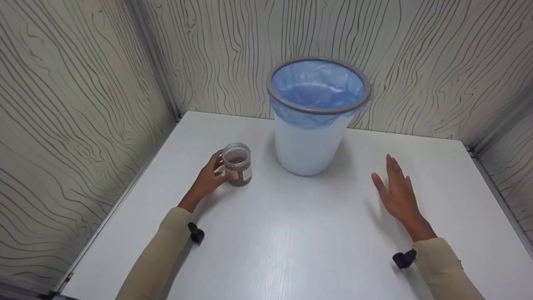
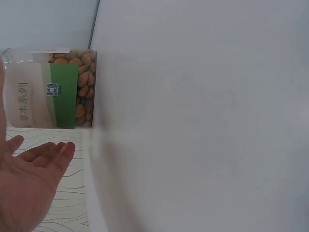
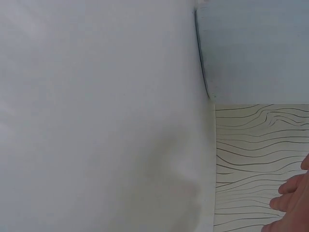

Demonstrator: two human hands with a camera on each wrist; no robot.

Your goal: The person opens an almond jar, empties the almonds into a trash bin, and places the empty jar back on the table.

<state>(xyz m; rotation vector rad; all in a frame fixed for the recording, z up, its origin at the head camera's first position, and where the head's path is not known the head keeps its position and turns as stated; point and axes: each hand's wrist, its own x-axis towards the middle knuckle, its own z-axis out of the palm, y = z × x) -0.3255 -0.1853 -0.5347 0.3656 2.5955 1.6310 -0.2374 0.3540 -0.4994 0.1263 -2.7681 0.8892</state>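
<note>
A clear jar of brown nuts (image 1: 237, 175) stands upright, its top uncovered, on the left half of the white table (image 1: 266, 233). In the left wrist view the jar's green and cream label (image 2: 63, 94) faces the camera. My left hand (image 1: 211, 178) is beside the jar, thumb in front and fingers along its left side. The left wrist view shows those fingers (image 2: 55, 159) loosely extended, with a gap between them and the jar. My right hand (image 1: 397, 196) hovers above the right side of the table, fingers straight, thumb spread, holding nothing.
A white bin (image 1: 306, 150) with a grey rim and a blue bag liner (image 1: 318, 87) stands behind and between the hands, right of the jar. Wood-patterned walls (image 1: 225, 50) rise at the back and both sides of the table.
</note>
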